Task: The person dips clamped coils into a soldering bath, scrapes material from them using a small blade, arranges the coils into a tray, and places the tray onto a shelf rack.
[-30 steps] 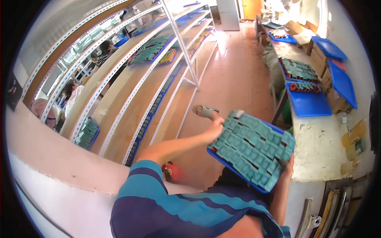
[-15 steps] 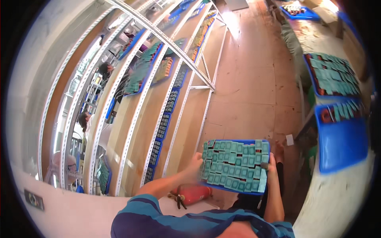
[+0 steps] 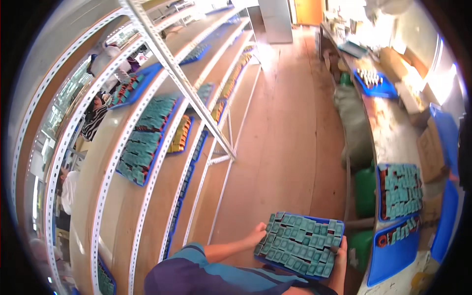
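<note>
I carry a blue tray (image 3: 343, 228) in front of my body, over the floor. Rows of green rectangular pieces (image 3: 300, 241) cover it, with dark red bits showing in the gaps. My left hand (image 3: 256, 235) is closed on the tray's left edge. On the opposite edge my right hand (image 3: 340, 251) grips the rim, its thumb over the top beside the pieces. The undersides of both hands are hidden by the tray.
White slotted-metal shelving (image 3: 172, 73) with wooden boards stands on the left, holding blue trays of green pieces (image 3: 147, 132). On the right, a long bench (image 3: 393, 130) bears a filled tray (image 3: 400, 191) and a partly filled blue tray (image 3: 393, 260). Sacks (image 3: 354, 125) sit beneath. People show behind the shelving.
My view has turned and moved on along the aisle. The tray, still in both hands, now appears lower in the picture. The red fire extinguisher has gone out of view.
</note>
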Motion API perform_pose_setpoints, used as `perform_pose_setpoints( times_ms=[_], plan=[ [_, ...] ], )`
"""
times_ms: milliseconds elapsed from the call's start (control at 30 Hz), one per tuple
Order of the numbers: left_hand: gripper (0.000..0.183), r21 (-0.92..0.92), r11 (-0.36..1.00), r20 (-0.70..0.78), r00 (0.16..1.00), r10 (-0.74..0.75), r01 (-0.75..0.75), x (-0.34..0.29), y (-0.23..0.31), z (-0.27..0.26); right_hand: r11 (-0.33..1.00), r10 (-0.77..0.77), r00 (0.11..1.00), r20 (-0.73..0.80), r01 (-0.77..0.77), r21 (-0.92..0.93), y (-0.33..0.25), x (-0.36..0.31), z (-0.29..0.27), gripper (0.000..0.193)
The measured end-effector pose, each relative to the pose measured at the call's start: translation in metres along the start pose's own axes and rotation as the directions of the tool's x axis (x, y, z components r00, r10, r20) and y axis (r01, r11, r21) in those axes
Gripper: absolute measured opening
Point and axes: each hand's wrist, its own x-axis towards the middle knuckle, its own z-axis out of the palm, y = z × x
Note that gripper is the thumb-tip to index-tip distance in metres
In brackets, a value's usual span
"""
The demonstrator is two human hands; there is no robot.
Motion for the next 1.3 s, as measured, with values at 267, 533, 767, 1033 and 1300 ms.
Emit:
perform_pose_setpoints(
  times_ms=[267,533,767,1033,1300],
  plan=[
    [0.014,0.213,0.911,-0.285,0.87,0.402,-0.352,-0.02,0.204,-0.131,0.993,-0.114,0.969,0.218,0.112,0.021,-0.067,0.08,0.14,0.081],
    [0.02,0.404,0.912,-0.41,0.877,0.25,-0.07,0.077,0.282,-0.19,0.998,0.022,0.981,0.195,-0.034,0.056,-0.013,0.267,0.137,0.071],
    [0.009,0.122,0.992,-0.449,0.892,0.049,0.007,0.215,0.323,-0.239,0.978,0.069,0.896,0.439,0.027,-0.208,-0.043,0.5,0.19,0.095],
    [0.007,0.42,0.906,-0.561,0.772,0.299,-0.046,0.308,0.532,-0.402,0.979,0.14,0.899,0.416,-0.188,0.077,-0.173,0.631,0.413,0.098],
    [0.017,0.482,0.875,-0.601,0.745,0.29,0.048,0.342,0.659,-0.53,0.981,-0.07,0.907,0.416,-0.014,0.196,-0.148,0.695,0.548,0.096]
  ],
)
